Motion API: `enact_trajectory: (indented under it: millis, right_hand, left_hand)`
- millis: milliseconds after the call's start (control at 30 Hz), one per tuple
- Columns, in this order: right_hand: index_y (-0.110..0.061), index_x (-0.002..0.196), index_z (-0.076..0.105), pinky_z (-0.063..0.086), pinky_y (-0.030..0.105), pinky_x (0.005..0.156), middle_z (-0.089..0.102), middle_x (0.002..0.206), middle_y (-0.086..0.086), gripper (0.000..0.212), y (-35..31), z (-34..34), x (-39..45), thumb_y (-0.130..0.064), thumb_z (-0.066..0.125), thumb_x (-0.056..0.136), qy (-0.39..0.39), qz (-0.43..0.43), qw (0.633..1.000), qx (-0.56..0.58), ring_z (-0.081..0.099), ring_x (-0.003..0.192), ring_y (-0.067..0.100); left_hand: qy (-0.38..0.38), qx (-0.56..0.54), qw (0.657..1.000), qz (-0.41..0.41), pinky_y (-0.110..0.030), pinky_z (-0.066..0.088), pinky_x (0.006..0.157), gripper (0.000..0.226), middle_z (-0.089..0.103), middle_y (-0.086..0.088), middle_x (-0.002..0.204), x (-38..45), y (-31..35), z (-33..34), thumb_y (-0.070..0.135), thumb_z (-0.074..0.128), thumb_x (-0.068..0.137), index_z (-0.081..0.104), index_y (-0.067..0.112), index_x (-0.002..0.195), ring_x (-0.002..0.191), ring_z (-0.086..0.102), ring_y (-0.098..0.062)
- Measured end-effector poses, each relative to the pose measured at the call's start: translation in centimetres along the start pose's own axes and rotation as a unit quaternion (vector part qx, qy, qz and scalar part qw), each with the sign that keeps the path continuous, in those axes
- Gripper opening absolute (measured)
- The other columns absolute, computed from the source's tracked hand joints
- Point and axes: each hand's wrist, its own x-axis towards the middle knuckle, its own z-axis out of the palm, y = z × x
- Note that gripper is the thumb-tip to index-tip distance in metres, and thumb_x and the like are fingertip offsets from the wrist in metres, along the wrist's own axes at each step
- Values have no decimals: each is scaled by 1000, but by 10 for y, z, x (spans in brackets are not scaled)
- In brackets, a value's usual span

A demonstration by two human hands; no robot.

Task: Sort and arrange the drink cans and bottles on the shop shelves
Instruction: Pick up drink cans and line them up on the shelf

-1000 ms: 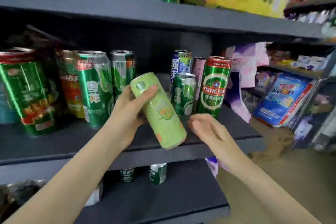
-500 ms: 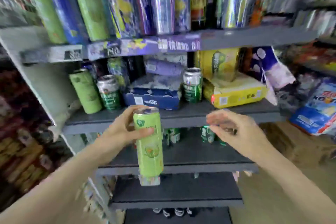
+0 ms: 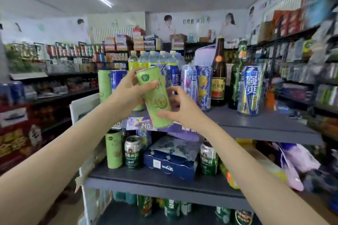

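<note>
We hold the light-green slim can point(image 3: 154, 97) in front of the top shelf point(image 3: 256, 124), at the 12 o'clock position of the view. The left hand point(image 3: 128, 93) grips its upper half, thumb across the front face, fingers curled behind. The right hand point(image 3: 181, 109) supports the lower half at 3 o'clock of the can, fingers point(image 3: 173, 90) loosely spread and touching its side.

The can's long axis is tilted: the lid end points toward 11 o'clock, the base toward 5 o'clock.

Recommended procedure, in our judgement: bring the axis upright before lowering, using the right hand as the pivot. Then seat the base beside the matching green can point(image 3: 104, 86) at 9 o'clock, keeping clear of the blue can point(image 3: 118, 80) next to it. Turn the label outward before we let go.
</note>
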Motion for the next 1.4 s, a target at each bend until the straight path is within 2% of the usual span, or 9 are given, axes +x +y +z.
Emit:
enact_trajectory:
  millis: [133,333,567,700,933,1000,1100,1200,1400]
  right_hand:
    - [-17,123,43,46,33,93,51,110,-2,58,11,-3,33,-27,76,76,41,9,999,25,53,102,16]
    - [-7,139,26,36,31,94,36,137,13,83,32,24,68,-33,75,77,101,66,991,-61,42,122,26]
    - [-9,146,6,42,39,87,30,138,18,96,39,59,91,-30,72,80,178,122,961,-173,45,118,37]
    - [-10,146,5,38,35,79,30,135,17,96,38,62,92,-29,72,80,203,152,947,-197,40,118,38]
    - [-9,146,5,41,43,89,28,136,18,95,32,61,80,-32,71,81,252,195,918,-236,38,121,40]
    - [-7,146,9,39,42,95,27,137,18,93,28,64,76,-33,71,81,284,172,906,-264,36,123,37]
    - [-6,136,33,39,38,100,37,131,15,64,13,80,66,-20,67,84,348,-9,900,-262,39,119,29]
    - [-8,128,41,42,30,93,44,118,4,44,-1,105,72,-16,60,89,245,-55,945,-209,46,109,18]
    - [-4,133,27,41,38,88,42,128,16,64,20,127,131,-18,67,85,147,135,962,-189,49,114,33]
  left_hand:
    - [58,81,994,38,-29,57,66,51,61,2,104,12,3,-26,6,68,79,45,19,123,85,64,-13]
    - [73,218,970,81,-8,49,57,57,53,8,112,27,-6,-57,4,71,77,42,28,120,90,50,5]
    - [186,129,974,5,-30,47,61,65,54,12,96,57,-18,-83,11,72,78,38,23,132,89,59,-18]
    - [186,123,975,-24,-36,45,73,68,52,3,108,69,-27,-89,12,74,76,39,22,133,100,57,-22]
    - [129,208,969,-28,-40,43,95,75,40,-3,139,81,-30,-88,22,73,78,30,23,140,118,43,-20]
    - [106,238,965,-24,-37,46,90,79,45,-3,134,80,-30,-90,23,72,79,26,22,142,108,46,-18]
    - [87,229,969,-27,-31,51,68,77,56,0,119,77,-27,-101,21,73,77,29,23,140,95,58,-18]
    - [110,155,981,-39,-23,43,51,65,58,9,93,71,-19,-118,12,72,78,37,22,132,76,58,-7]
    - [125,128,983,-35,-29,45,58,62,59,9,92,65,-13,-151,8,73,77,41,23,128,80,58,-9]
